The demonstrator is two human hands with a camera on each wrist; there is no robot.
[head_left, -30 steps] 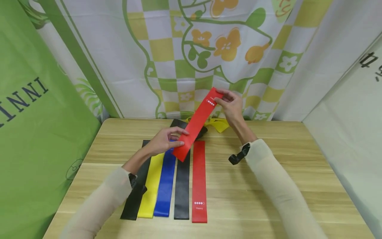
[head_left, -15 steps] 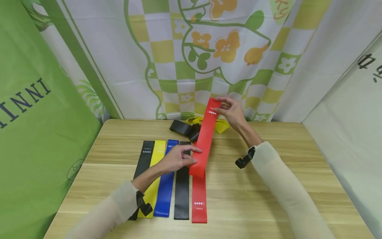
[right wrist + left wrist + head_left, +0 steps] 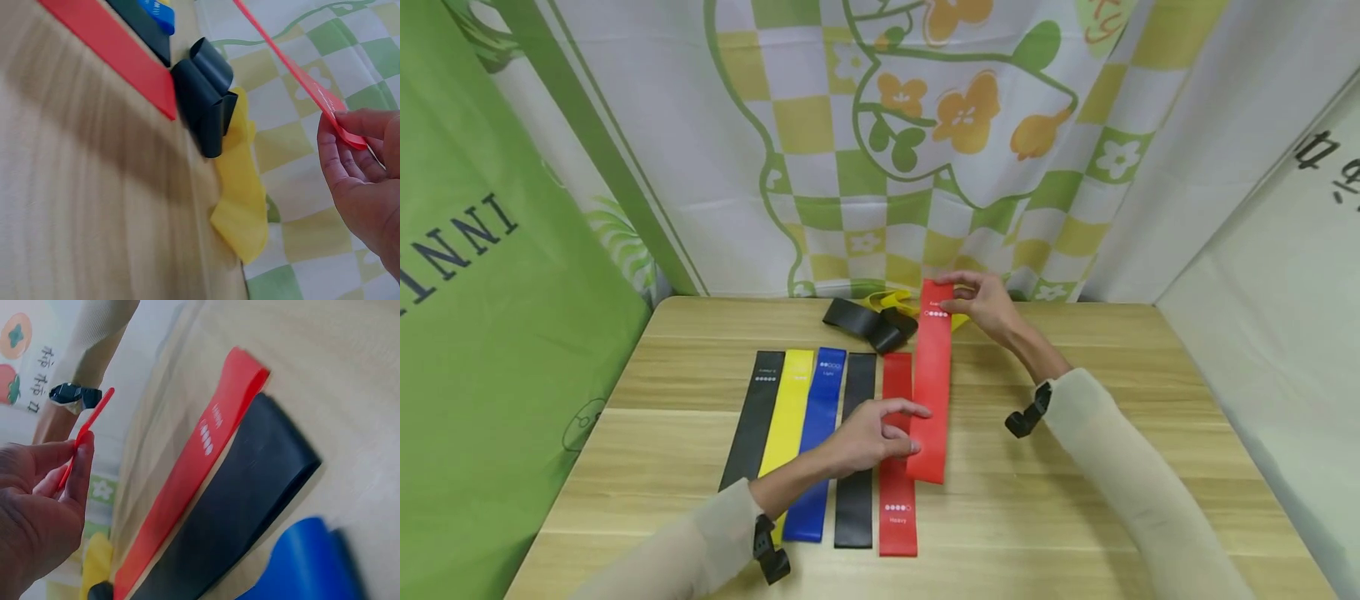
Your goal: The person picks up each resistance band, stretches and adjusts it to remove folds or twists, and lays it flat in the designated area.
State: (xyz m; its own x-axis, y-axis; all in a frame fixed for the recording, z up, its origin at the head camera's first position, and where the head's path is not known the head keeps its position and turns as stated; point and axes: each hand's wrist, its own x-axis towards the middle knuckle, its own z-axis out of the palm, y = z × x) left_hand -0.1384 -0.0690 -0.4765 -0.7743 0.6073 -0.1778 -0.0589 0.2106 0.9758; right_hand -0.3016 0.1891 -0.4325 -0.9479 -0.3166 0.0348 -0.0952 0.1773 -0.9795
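A red resistance band (image 3: 931,367) is stretched out flat above the table, tilted, its far end higher. My right hand (image 3: 988,308) pinches the far end, by the white dots and print. Near the lower end, my left hand (image 3: 872,433) pinches the band's left edge between thumb and fingers, as the left wrist view confirms. Just left of it and partly covered lies another red resistance band (image 3: 898,533) marked Heavy. Beside that lie a black band (image 3: 853,517), a blue band (image 3: 822,408), a yellow band (image 3: 786,417) and a second black band (image 3: 752,425) in a row.
Behind the row, a crumpled black band (image 3: 853,317) and a loose yellow band (image 3: 887,300) lie at the back edge of the wooden table (image 3: 1075,467). A patterned curtain (image 3: 820,167) hangs right behind it, with green fabric (image 3: 512,333) on the left.
Both hands have brought the red band down and turned it nearly straight, away from the body. The left hand has moved right and nearer; the right hand has lowered.
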